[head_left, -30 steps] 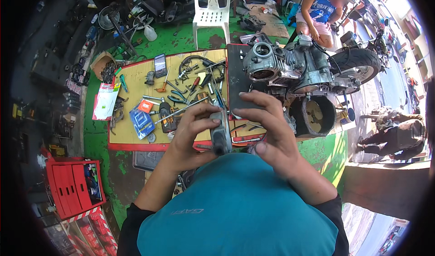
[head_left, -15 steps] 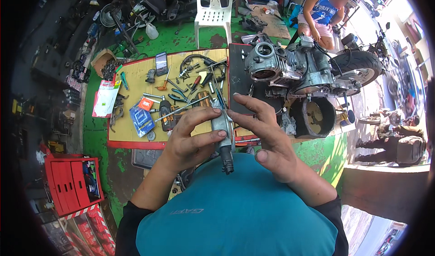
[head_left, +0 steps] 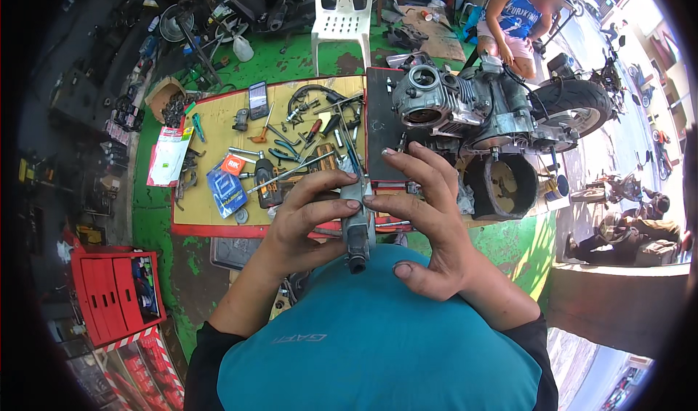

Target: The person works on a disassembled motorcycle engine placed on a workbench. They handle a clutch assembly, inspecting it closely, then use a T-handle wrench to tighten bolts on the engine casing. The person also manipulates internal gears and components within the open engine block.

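A grey metal part with a black tubular end (head_left: 356, 238) is held upright in front of my chest, its black end toward me. My left hand (head_left: 304, 218) is closed on its left side, fingertips pressed to the metal and the thumb mostly hidden. From the other side my right hand (head_left: 435, 225) touches the part with one fingertip. Its other fingers are spread, and its thumb is apart from the part. Beyond the hands lies a cardboard-topped bench (head_left: 218, 124) with a power drill (head_left: 267, 180), pliers (head_left: 279, 154) and several screwdrivers and wrenches.
A motorcycle engine (head_left: 451, 102) with a wheel (head_left: 574, 113) attached stands at the right, above a round dark container (head_left: 502, 185). A white plastic chair (head_left: 342, 25) is behind the bench. A seated person (head_left: 512, 22) is at back right; a red tool cabinet (head_left: 109, 294) stands at left.
The grey part has turned slightly, its black end shifting left and up. My right hand's fingers have spread further, and its thumb has moved left and down. My left hand stays on the part.
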{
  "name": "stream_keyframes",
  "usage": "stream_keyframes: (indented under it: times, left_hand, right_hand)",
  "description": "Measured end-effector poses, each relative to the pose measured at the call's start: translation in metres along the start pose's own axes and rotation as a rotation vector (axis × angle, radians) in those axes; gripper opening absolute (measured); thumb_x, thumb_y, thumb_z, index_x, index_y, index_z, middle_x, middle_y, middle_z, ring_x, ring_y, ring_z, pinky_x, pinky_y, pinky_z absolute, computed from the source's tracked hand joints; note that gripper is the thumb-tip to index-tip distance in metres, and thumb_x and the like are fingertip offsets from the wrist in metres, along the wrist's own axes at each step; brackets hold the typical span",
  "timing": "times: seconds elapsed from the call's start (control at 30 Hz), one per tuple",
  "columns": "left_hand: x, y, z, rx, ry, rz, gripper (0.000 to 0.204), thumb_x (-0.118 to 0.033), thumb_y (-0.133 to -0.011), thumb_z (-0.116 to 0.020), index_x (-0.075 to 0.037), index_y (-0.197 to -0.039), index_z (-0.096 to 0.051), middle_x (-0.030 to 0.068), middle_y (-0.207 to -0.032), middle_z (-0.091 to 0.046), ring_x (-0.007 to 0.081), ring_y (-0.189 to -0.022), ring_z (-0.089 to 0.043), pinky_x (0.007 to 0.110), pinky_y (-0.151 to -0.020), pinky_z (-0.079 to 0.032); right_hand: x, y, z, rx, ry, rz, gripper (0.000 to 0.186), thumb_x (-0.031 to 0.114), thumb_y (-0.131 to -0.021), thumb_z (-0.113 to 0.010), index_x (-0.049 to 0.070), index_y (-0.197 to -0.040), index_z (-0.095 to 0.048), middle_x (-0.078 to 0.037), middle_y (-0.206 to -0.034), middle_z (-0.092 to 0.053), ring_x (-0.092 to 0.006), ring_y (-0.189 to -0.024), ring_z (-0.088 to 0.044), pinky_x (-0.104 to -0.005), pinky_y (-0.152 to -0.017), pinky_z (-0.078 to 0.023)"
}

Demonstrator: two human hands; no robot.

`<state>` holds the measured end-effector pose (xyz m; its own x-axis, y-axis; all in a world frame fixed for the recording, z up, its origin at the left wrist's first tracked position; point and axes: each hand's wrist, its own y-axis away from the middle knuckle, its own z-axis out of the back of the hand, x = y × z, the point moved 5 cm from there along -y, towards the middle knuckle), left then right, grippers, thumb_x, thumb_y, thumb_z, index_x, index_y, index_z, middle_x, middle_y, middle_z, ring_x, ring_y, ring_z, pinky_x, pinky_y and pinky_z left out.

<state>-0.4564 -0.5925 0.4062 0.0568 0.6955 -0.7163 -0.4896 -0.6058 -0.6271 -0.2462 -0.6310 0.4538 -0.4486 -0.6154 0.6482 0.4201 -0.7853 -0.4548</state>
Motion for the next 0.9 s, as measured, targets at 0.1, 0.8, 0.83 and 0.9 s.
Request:
stream_keyframes:
  times: [0.1, 0.8, 0.83, 0.9]
  left_hand:
    - [0.002, 0.000, 0.001, 0.005, 0.007, 0.009, 0.076, 0.000, -0.067, -0.092, -0.014, -0.136, -0.064, 0.0200, -0.145, -0.056, 0.0371, -0.132, -0.062, 0.043, -0.100, -0.062]
    - [0.011, 0.006, 0.005, -0.057, -0.176, -0.062, 0.078, 0.000, -0.072, -0.092, -0.017, -0.138, -0.055, 0.0199, -0.148, -0.055, 0.0384, -0.135, -0.060, 0.043, -0.100, -0.060]
    - [0.011, 0.007, 0.005, -0.062, -0.185, -0.024, 0.080, 0.004, -0.072, -0.090, -0.017, -0.139, -0.054, 0.0199, -0.149, -0.053, 0.0379, -0.136, -0.060, 0.042, -0.101, -0.060]
    - [0.016, 0.012, 0.000, -0.108, 0.067, 0.134, 0.087, 0.013, -0.072, -0.083, -0.017, -0.145, -0.047, 0.0189, -0.156, -0.044, 0.0351, -0.142, -0.054, 0.043, -0.109, -0.057]
  right_hand:
    - [0.001, 0.001, -0.002, -0.003, 0.070, 0.011, 0.069, 0.056, -0.083, -0.065, 0.011, -0.135, -0.073, -0.024, -0.161, -0.047, -0.0473, -0.153, -0.030, -0.0590, -0.123, -0.021]
    - [-0.019, 0.003, -0.004, -0.113, -0.413, -0.175, 0.059, 0.035, -0.097, -0.062, 0.003, -0.146, -0.056, -0.020, -0.151, -0.053, -0.0367, -0.143, -0.044, -0.0500, -0.120, -0.032]
    - [-0.025, 0.004, -0.009, -0.095, -0.545, -0.300, 0.060, 0.033, -0.099, -0.060, 0.002, -0.150, -0.051, -0.020, -0.152, -0.052, -0.0335, -0.143, -0.043, -0.0471, -0.120, -0.034]
    - [-0.031, 0.006, -0.019, -0.059, -0.758, -0.458, 0.063, 0.026, -0.104, -0.055, 0.000, -0.158, -0.039, -0.017, -0.156, -0.049, -0.0237, -0.144, -0.043, -0.0388, -0.116, -0.040]
